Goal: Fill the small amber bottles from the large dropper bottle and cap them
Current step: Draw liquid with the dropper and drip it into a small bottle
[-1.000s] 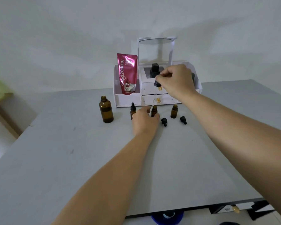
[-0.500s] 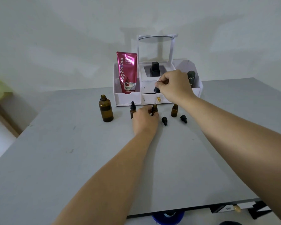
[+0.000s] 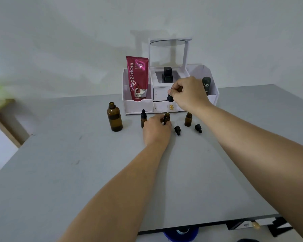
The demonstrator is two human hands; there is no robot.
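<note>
The large amber bottle (image 3: 114,119) stands uncapped at the left of the row. My right hand (image 3: 189,94) pinches the black bulb of its dropper (image 3: 170,99), whose glass tip reaches into the neck of the middle small amber bottle (image 3: 166,118). My left hand (image 3: 157,131) grips that bottle on the grey table (image 3: 77,172). A capped small bottle (image 3: 143,119) stands just left of it. An open small bottle (image 3: 188,119) stands to the right. Two black dropper caps (image 3: 177,130) (image 3: 198,128) lie on the table in front.
A white organiser (image 3: 138,106) stands behind the bottles against the wall, holding a red tube (image 3: 137,78), a black square bottle (image 3: 167,75) and a dark tube (image 3: 206,84). A mirror frame (image 3: 170,41) rises from it. The table's front edge lies near my elbows.
My right hand has come down with the dropper, and its tip has gone from above the middle small bottle into its neck. My left hand stays on that bottle.
</note>
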